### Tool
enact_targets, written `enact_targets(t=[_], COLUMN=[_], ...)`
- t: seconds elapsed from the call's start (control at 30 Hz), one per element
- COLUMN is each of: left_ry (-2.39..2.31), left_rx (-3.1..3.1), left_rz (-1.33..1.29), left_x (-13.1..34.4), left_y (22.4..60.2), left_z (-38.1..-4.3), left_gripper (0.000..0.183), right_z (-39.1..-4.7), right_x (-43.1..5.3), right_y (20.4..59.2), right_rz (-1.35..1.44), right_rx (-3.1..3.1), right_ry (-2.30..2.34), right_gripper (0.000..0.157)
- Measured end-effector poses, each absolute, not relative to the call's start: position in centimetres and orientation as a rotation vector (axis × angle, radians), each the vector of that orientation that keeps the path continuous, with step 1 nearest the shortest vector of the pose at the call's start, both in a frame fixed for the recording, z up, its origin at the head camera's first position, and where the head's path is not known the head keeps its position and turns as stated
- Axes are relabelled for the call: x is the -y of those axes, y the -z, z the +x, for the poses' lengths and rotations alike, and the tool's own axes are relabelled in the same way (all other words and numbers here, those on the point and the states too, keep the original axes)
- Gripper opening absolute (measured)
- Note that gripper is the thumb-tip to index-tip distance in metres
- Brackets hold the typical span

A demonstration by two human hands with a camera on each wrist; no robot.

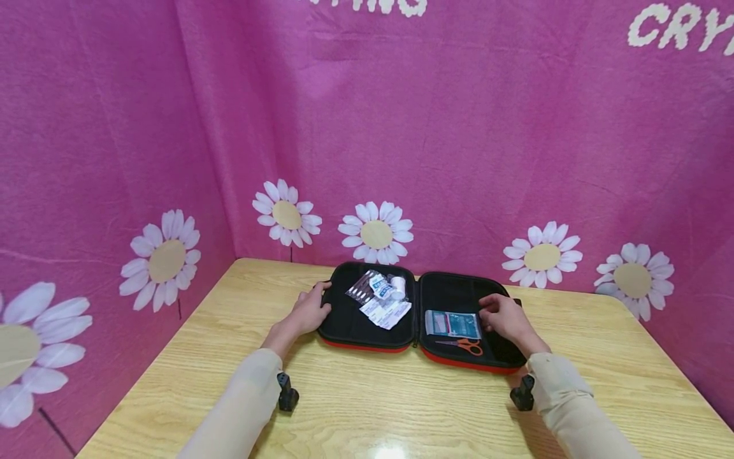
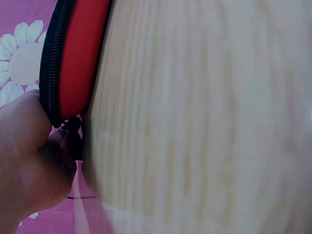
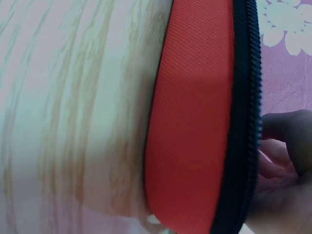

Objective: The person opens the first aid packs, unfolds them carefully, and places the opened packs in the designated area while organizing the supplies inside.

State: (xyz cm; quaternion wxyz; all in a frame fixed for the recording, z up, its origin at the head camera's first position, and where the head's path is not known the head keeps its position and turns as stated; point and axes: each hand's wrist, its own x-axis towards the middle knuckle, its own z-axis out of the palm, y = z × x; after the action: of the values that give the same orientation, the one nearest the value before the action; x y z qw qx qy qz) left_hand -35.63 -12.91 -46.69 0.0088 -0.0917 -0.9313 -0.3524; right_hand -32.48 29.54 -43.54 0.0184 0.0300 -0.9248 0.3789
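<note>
A zip-up case (image 1: 367, 347) with a black lining and red outer shell lies unfolded on the table. My left hand (image 1: 309, 310) grips its left edge; in the left wrist view, that hand (image 2: 36, 156) is at the zipped rim's corner. Over the right half is my right hand (image 1: 504, 317), fingers bent and nothing seen between them. Its fingertips are right beside a teal flat packet (image 1: 453, 324). Orange-handled scissors (image 1: 467, 346) lie just below the packet. In the right wrist view, the case's red side (image 3: 190, 117) partly hides the right hand (image 3: 287, 161).
The left half holds a blister pack (image 1: 361, 290), a blue-and-white packet (image 1: 380, 285), a white roll (image 1: 398, 287) and white paper packets (image 1: 387, 313). Under the case is a wooden table (image 1: 401, 401). A pink curtain (image 1: 436, 159) with daisies hangs behind it.
</note>
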Motion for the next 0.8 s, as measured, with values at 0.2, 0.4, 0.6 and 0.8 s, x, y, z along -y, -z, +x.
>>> enact_targets(t=[0.2,0.4,0.6,0.8], left_ry=[1.096,1.083,1.083,1.101], left_rx=[2.915,2.915,2.920,2.923], left_rz=[-0.287,-0.291,-0.294,-0.319], left_x=[13.0,13.0,13.0,13.1], left_y=[46.6,46.4,46.5,46.6], left_z=[-35.6,-35.5,-35.5,-35.6], left_gripper=[0.054,0.054,0.054,0.054], right_z=[-32.6,-32.8,-33.3,-33.8], right_x=[-29.5,-28.2,-26.0,-23.3], right_y=[43.2,42.1,41.5,41.3], right_rz=[0.095,0.173,0.242,0.354], right_rx=[2.877,2.840,2.808,2.786], right_ry=[-1.004,-0.895,-0.889,-0.939], right_gripper=[0.031,0.029,0.028,0.029])
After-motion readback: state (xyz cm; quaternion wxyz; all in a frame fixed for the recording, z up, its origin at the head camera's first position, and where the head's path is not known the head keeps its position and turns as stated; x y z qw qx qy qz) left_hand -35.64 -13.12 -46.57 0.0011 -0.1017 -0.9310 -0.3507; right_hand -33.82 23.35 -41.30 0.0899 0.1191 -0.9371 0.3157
